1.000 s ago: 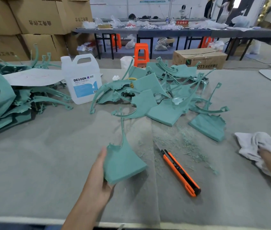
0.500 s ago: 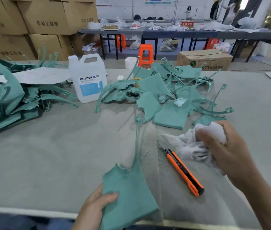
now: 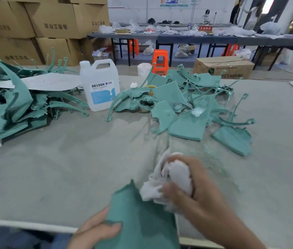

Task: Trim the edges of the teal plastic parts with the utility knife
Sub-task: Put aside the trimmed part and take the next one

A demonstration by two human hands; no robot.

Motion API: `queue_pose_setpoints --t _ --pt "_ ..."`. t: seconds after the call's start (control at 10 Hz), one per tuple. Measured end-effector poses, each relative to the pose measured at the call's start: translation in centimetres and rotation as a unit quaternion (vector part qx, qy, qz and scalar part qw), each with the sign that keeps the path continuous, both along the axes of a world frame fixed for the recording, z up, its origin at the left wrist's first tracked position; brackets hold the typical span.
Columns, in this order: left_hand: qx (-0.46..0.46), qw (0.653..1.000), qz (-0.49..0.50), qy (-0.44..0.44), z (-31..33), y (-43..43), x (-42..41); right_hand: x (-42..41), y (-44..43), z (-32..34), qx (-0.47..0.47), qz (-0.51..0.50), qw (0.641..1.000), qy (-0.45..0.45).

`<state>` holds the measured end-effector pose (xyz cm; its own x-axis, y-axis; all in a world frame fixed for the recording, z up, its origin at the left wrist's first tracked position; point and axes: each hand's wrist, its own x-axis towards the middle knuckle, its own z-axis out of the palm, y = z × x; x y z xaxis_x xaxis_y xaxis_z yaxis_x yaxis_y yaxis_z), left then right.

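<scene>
Left hand (image 3: pixel 95 230) pinches the teal plastic part (image 3: pixel 138 221) at the surface (image 3: pixel 61 168) edge; right hand (image 3: pixel 197 198) clutches a white rag (image 3: pixel 176 177) against it.

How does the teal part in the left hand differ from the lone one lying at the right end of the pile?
The held teal part is gripped by the left hand at the table's near edge; the lone teal part lies on the table, touched by neither hand. The right hand holds a white cloth against the held teal part's upper edge; nothing covers the lone teal part. Both are flat teal panels.
</scene>
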<state>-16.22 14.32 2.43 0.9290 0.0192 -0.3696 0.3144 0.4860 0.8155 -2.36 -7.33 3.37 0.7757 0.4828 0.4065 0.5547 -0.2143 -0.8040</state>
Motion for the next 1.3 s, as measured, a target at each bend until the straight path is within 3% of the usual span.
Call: queue_pose_setpoints --t 0.1,0.2,0.3,0.4,0.5,0.6,0.7,0.8,0.9,1.0,1.1,1.2,1.3 --pt "-0.048 0.992 -0.113 -0.014 0.8 -0.2 2.3 1.2 0.9 -0.5 -0.006 -0.075 0.996 -0.045" --pt "-0.079 0.982 -0.166 -0.043 1.5 0.2 2.7 4.5 0.2 1.6 0.01 -0.191 0.974 -0.12" --pt "-0.051 0.983 -0.167 -0.06 2.3 -0.2 3.5 7.7 0.1 4.3 0.024 -0.28 0.94 -0.193" --pt "-0.052 0.991 -0.113 -0.042 1.8 0.0 3.6 9.8 -0.5 6.5 0.097 -0.346 0.908 -0.215" --pt "-0.064 0.992 -0.086 -0.072 2.0 0.1 4.8 11.0 -2.1 8.6 0.195 -0.413 0.877 -0.148" --pt "-0.083 0.99 0.011 -0.116 2.5 -1.3 7.0 9.3 -1.2 8.3 0.155 -0.381 0.899 -0.148" --pt "-0.106 0.985 0.032 -0.131 3.6 -4.0 10.3 5.6 1.7 5.7 0.03 -0.261 0.948 -0.179" --pt "-0.12 0.986 0.053 -0.105 4.6 -6.1 13.2 2.1 3.9 2.8 -0.021 -0.178 0.951 -0.253" --pt "-0.156 0.981 0.002 -0.114 4.8 -6.5 14.3 -0.4 5.1 2.0 0.034 -0.115 0.972 -0.204" --pt "-0.14 0.979 -0.01 -0.145 4.6 -6.6 14.2 1.1 4.5 3.4 0.036 -0.089 0.975 -0.202" --pt "-0.1 0.984 0.019 -0.149 4.4 -7.6 13.7 6.0 2.5 4.9 -0.005 -0.24 0.959 -0.148" --pt "-0.073 0.986 0.015 -0.149 4.1 -8.1 13.7 5.0 3.7 4.4 0.013 -0.243 0.961 -0.133" --pt "-0.045 0.984 0.02 -0.171 3.4 -7.8 13.7 0.3 5.3 1.8 -0.004 -0.142 0.971 -0.194"
